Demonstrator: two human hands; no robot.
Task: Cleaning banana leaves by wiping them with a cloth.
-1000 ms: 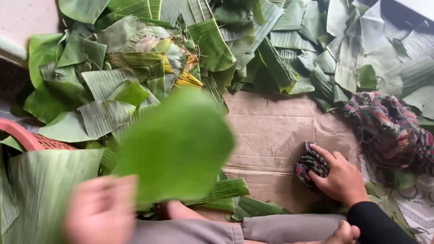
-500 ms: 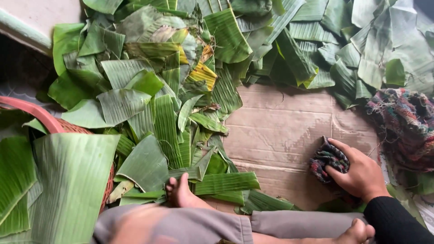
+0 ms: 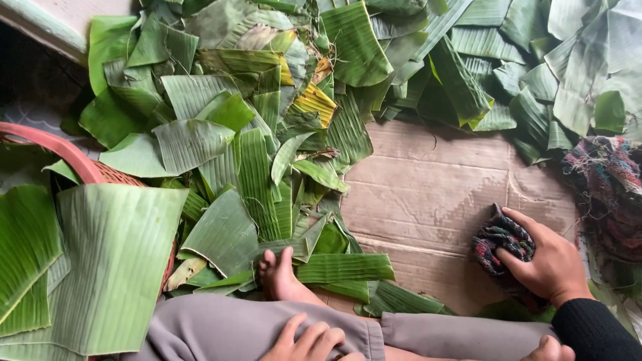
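Observation:
My right hand [image 3: 550, 262] grips a dark multicoloured cloth rag [image 3: 498, 241] and presses it onto the brown cardboard sheet [image 3: 435, 187] at the right. My left hand [image 3: 309, 339] rests on my grey trouser leg [image 3: 221, 331] at the bottom edge, fingers spread and holding nothing. My bare foot [image 3: 279, 274] pokes out just above it, touching cut banana leaf pieces [image 3: 257, 174]. A large flat banana leaf [image 3: 114, 261] lies on a stack over the red basket [image 3: 63, 150] at the left.
Banana leaf pieces cover the floor across the top and left, some yellowed [image 3: 314, 100]. A bundle of frayed multicoloured fabric [image 3: 605, 187] lies at the right edge. A pale ledge [image 3: 40, 27] runs across the top left corner.
My left hand held up a green leaf a second ago; the leaf has left it and the hand has dropped to my leg. My right hand stays on the rag.

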